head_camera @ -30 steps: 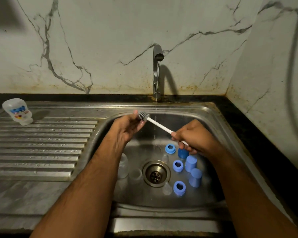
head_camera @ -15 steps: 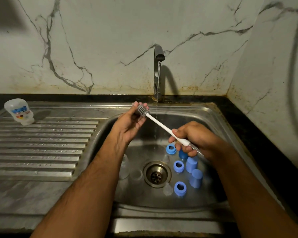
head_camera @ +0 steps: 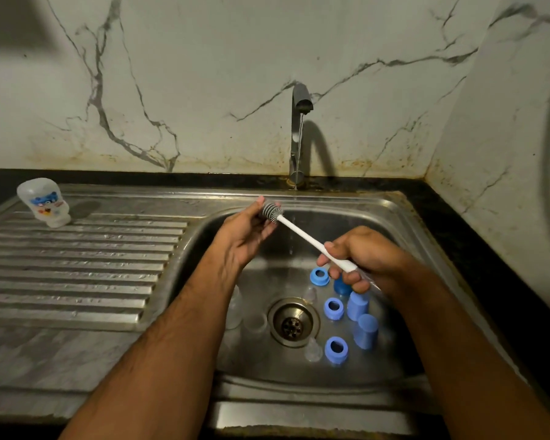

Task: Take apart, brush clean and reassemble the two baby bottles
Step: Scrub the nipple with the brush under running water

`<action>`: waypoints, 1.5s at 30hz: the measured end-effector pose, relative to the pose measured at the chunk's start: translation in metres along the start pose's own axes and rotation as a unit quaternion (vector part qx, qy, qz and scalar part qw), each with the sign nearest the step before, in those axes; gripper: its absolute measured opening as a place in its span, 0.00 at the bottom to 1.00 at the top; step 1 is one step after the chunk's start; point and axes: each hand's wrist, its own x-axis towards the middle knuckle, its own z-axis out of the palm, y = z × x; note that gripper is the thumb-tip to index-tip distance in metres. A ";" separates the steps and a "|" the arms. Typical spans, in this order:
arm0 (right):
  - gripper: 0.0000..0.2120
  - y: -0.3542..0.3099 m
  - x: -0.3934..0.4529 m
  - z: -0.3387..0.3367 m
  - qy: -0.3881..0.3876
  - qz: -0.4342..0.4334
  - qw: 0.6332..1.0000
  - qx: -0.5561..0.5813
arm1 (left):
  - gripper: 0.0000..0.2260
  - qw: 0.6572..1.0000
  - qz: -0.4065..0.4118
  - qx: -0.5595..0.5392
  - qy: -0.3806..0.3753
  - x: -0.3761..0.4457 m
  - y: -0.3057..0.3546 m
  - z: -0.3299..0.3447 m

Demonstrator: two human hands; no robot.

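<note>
Two hands are both on the one tool right now: the right hand [head_camera: 361,257] is wrapped round the white plastic handle of the bottle brush [head_camera: 311,241], and the left hand [head_camera: 246,231] has its fingers curled round the grey ribbed head at the back edge of the stainless steel sink basin [head_camera: 404,217], just beside the thin stream coming from the steel tap [head_camera: 299,122].

The bottles are already in bits on the basin floor: three blue plastic screw rings [head_camera: 333,308], blue caps [head_camera: 366,331] to the right of the drain [head_camera: 292,322], and the clear bottle bodies [head_camera: 235,308] on its left, partly behind the left forearm. One more clear bottle with a cartoon print [head_camera: 43,201] stands upside down at the back left corner of the ribbed drainboard.

Looks to me like the brush head is getting rubbed clean before the real scrubbing. I'd bring it fully under the water, roll it between the fingers so every rib gets rinsed, and keep the grip low on the handle for control.
</note>
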 end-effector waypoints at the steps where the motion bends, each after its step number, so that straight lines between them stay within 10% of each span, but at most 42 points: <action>1: 0.16 0.001 -0.001 -0.004 -0.021 0.010 1.000 0.011 | 0.12 1.000 -0.005 -0.009 -0.011 -0.001 0.000 0.001; 5: 0.11 0.005 0.002 0.000 0.081 -0.041 0.986 -0.139 | 0.14 0.991 -0.053 0.116 0.049 -0.002 -0.007 -0.002; 9: 0.07 0.010 0.004 0.008 0.196 -0.149 0.879 -0.409 | 0.21 0.984 -0.056 0.118 0.123 0.000 -0.012 -0.007; 13: 0.10 0.005 0.003 0.018 0.200 -0.124 0.917 -0.321 | 0.18 0.992 -0.020 0.072 0.099 0.002 -0.009 -0.001; 18: 0.16 -0.004 -0.005 0.006 -0.012 0.014 1.000 0.006 | 0.11 0.999 0.003 -0.053 0.001 -0.003 0.000 0.005; 29: 0.09 0.008 0.004 0.015 0.189 -0.146 0.901 -0.363 | 0.22 0.985 -0.016 0.085 0.152 0.005 -0.011 -0.009; 37: 0.15 -0.003 -0.002 0.002 -0.043 0.004 0.999 0.019 | 0.07 0.994 -0.005 -0.105 -0.017 0.000 -0.001 0.000; 45: 0.07 0.013 0.009 0.010 0.178 -0.131 0.913 -0.342 | 0.16 0.983 -0.074 0.101 0.134 0.004 -0.014 -0.011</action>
